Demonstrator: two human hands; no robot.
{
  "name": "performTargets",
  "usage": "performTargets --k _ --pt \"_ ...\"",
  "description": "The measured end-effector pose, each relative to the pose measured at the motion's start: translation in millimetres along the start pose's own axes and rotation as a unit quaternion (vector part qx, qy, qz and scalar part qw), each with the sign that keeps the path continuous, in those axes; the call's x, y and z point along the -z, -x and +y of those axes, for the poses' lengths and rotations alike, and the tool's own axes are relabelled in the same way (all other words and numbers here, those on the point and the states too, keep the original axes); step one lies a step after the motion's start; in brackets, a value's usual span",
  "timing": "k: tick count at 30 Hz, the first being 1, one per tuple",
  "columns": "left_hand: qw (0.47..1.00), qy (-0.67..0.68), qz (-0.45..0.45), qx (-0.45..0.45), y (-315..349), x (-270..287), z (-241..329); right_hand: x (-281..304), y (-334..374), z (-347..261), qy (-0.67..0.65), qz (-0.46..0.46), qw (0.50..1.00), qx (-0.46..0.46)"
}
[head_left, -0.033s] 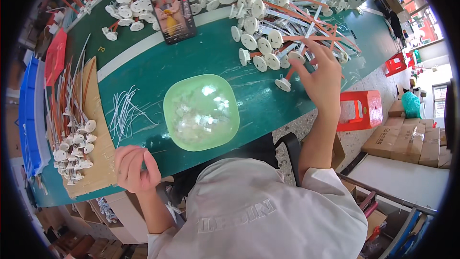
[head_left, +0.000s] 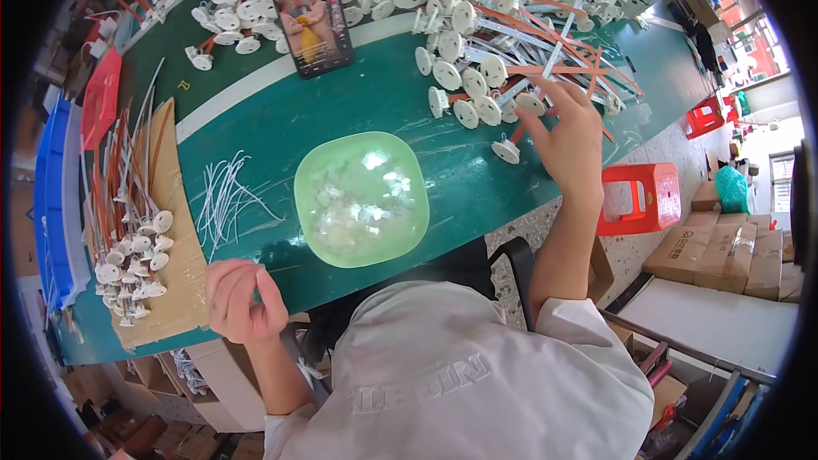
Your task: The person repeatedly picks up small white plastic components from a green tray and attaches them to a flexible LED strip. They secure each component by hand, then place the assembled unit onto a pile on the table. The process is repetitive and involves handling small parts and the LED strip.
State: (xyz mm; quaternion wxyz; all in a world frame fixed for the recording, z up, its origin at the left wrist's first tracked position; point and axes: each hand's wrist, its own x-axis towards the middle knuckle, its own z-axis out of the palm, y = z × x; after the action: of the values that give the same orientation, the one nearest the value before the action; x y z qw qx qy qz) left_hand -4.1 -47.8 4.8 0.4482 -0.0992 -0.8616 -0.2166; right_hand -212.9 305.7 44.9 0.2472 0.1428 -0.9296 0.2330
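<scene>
Left hand [head_left: 243,300] curled, contents hidden, right hand [head_left: 564,136] fingertips unclear

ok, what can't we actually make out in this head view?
- Left hand: curled at the table's near edge; the fingers hide whether it holds anything.
- Right hand: its fingertips are among the white disc parts, and the hand's back hides the grip.
- Green bowl: clear bits inside are too small and glary to identify.
- Wired parts on cardboard: fisheye bend blurs detail.

Bowl [head_left: 361,198] mid-table — phone [head_left: 309,14] behind it, wire bundle [head_left: 223,198] left.
</scene>
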Motion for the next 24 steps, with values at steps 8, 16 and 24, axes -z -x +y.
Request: performTargets --k 8,16,24 --pt "0.983 0.183 0.014 0.029 -8 -15 30 -12 26 -27 -0.115 0.156 0.981 -0.020" --pt "0.812 0.441 -0.232 0.304 -22 -31 69 16 82 -114 -0.272 0.100 0.941 0.176" --pt "0.659 0.646 -0.162 0.350 -4 -17 61 -15 106 -156 -0.445 0.064 0.843 0.296"
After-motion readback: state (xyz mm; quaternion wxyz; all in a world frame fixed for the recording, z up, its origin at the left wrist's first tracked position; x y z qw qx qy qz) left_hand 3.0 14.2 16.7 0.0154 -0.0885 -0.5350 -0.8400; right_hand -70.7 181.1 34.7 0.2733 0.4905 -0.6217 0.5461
